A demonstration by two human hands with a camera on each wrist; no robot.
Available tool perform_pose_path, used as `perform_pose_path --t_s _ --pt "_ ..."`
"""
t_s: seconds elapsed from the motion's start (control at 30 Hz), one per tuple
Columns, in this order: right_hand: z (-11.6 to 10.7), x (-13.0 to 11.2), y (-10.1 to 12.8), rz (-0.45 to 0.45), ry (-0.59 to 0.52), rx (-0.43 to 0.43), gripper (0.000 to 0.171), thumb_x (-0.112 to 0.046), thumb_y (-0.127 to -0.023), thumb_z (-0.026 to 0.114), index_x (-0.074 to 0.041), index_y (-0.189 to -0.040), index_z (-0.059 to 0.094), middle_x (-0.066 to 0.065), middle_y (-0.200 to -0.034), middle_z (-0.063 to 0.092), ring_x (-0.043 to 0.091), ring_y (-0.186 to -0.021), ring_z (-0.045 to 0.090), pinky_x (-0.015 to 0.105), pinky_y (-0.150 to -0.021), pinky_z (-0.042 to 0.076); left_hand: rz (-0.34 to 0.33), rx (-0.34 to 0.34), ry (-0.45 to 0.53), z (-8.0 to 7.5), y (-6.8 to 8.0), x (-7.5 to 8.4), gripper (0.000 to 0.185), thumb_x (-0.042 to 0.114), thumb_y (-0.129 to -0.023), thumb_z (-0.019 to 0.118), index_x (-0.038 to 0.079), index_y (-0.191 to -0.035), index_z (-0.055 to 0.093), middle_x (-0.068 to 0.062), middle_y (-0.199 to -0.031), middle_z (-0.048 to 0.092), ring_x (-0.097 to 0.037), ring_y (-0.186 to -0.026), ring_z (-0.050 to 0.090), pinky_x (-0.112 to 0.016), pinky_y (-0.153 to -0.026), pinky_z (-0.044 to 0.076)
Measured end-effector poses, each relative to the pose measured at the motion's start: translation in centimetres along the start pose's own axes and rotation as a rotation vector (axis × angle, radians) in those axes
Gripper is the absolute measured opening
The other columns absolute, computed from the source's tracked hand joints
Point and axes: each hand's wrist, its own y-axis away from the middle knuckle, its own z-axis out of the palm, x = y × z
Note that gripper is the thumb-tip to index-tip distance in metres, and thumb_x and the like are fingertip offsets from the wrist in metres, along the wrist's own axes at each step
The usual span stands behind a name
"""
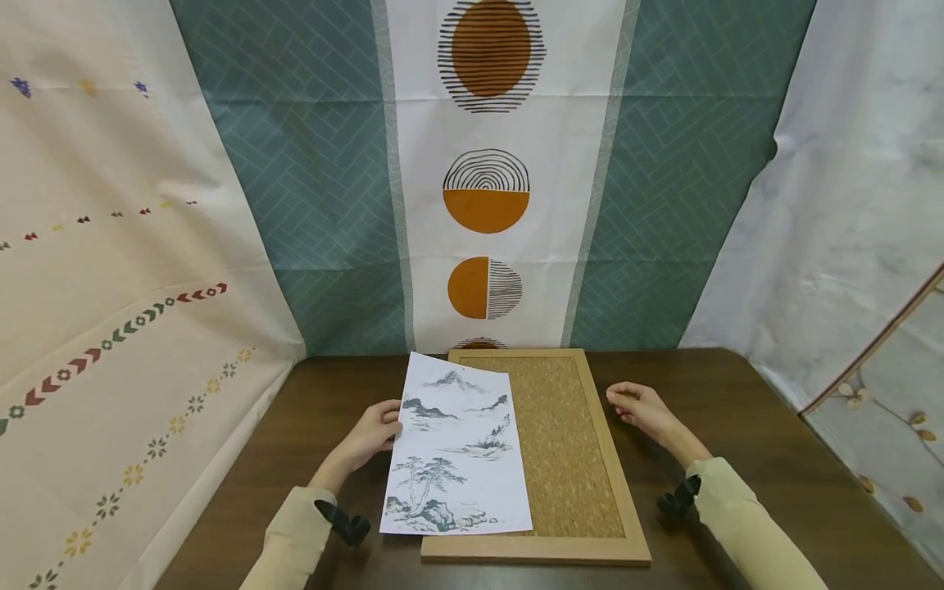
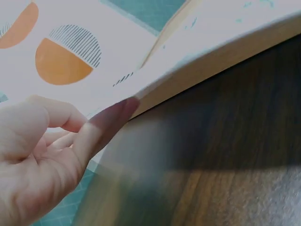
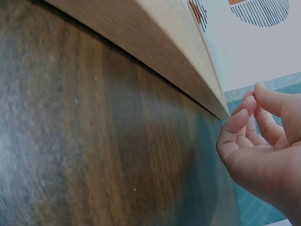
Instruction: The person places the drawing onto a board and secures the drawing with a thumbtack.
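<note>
**Operator:** Print (image 1: 457, 447) of an ink landscape lies across the left half of the cork board (image 1: 568, 442), its left edge overhanging the wooden frame. From my station I see the left hand (image 1: 372, 434) grasping that overhanging edge. In the left wrist view a fingertip (image 2: 124, 109) touches the sheet's rim, with the paper lifted slightly off the frame there.

**Inspector:** And the other hand?

**Operator:** The right hand (image 1: 637, 406) is released, grasping nothing. It sits just beside the board's right frame, fingers loosely curled. The right wrist view shows the fingers (image 3: 237, 123) near the frame's corner; I cannot tell whether they touch it.

**Inspector:** Position of the board?

**Operator:** It lies flat on the dark wooden table (image 1: 774, 434), long side running away from the person, its far end near the patterned backdrop (image 1: 487, 205). Both sleeves are pale, with a black mount at each wrist.
</note>
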Motion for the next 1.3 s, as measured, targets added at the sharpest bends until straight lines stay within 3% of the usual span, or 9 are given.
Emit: perform_pose_path --t_s 0.27,0.8,1.03,1.3 --pt "1.0 -1.0 0.0 0.003 0.081 0.016 0.048 -0.025 -0.098 0.058 0.009 -0.131 0.051 -0.005 -0.093 0.063 0.009 -0.078 0.052 0.024 -0.066 0.047 0.062 -0.023 0.002 1.0 -0.3 -0.1 0.038 0.001 -0.099 0.043 -0.012 -0.135 0.041 -0.023 -0.108 0.067 -0.013 -0.082 0.066 -0.03 -0.071 0.057" --pt "2.1 -0.8 -1.3 0.014 0.048 0.053 0.047 -0.023 -0.094 0.063 0.01 -0.125 0.052 -0.001 -0.081 0.057 0.01 -0.071 0.05 0.023 -0.061 0.045 0.012 0.046 0.094 4.5 -2.0 -0.2 0.04 0.003 -0.099 0.046 -0.008 -0.137 0.042 -0.017 -0.108 0.065 -0.01 -0.081 0.064 -0.027 -0.069 0.055" --pt "2.7 -1.1 -2.1 0.002 0.056 0.046 0.05 -0.025 -0.094 0.064 0.011 -0.126 0.053 -0.003 -0.082 0.057 0.008 -0.074 0.052 0.023 -0.064 0.047 0.045 0.096 -0.024 5.9 -2.3 0.5 0.042 0.003 -0.096 0.054 -0.011 -0.135 0.048 -0.026 -0.114 0.065 -0.014 -0.09 0.064 -0.03 -0.072 0.057" --pt "3.1 -1.3 -2.5 0.014 0.035 0.077 0.049 -0.022 -0.094 0.063 0.012 -0.128 0.053 -0.004 -0.078 0.058 0.008 -0.071 0.051 0.022 -0.061 0.045 0.049 0.186 -0.132 7.2 -2.4 1.3 0.037 0.001 -0.088 0.065 -0.009 -0.124 0.06 -0.019 -0.096 0.072 -0.014 -0.077 0.067 -0.03 -0.065 0.059"
